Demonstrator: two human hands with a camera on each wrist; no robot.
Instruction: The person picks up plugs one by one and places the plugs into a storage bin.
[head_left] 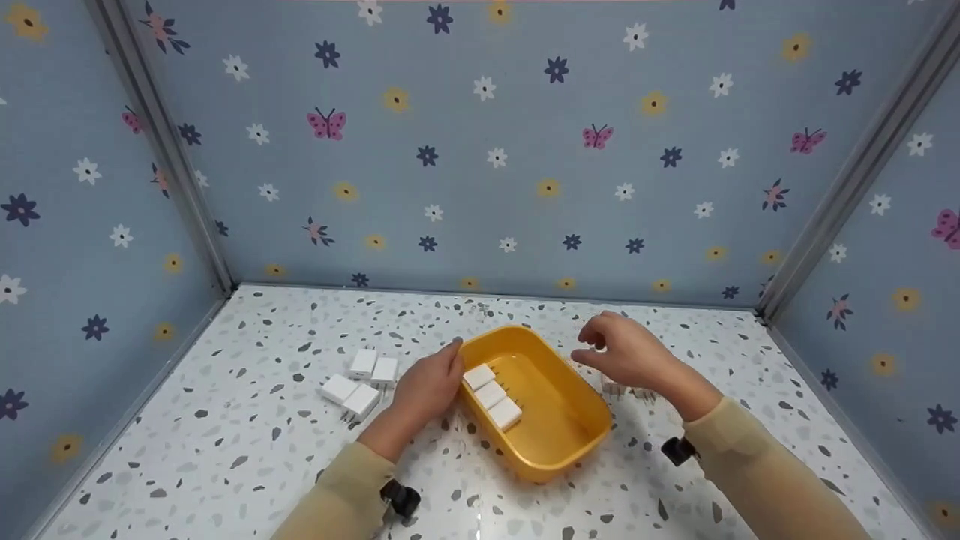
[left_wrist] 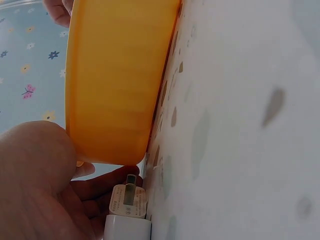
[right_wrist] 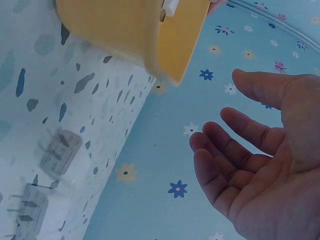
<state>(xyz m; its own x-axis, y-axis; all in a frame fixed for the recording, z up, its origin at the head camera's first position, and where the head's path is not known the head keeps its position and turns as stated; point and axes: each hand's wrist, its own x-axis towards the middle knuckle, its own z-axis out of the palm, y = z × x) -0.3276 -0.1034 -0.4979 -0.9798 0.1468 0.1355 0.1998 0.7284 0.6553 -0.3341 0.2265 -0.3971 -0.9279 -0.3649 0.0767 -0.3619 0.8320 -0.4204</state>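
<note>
The left hand (head_left: 427, 386) grips the left rim of a yellow plastic bin (head_left: 556, 427), its thumb at the rim and its other fingers along the outer wall. Three white plug adapters (head_left: 490, 396) lie in a row inside, against the bin's left wall, prongs facing right. Over the table just right of the bin, the right hand (head_left: 632, 352) hovers with loosely bent fingers and holds nothing. Beneath it sit two plug adapters (right_wrist: 32, 212), partly hidden in the head view, their prongs plain in the right wrist view.
Several more white plug adapters (head_left: 361, 401) lie left of the left hand; one charger (left_wrist: 128, 201) shows close to its fingers. The speckled white table (head_left: 225, 435) is bounded by blue flowered panels (head_left: 480, 150) at the back and both sides.
</note>
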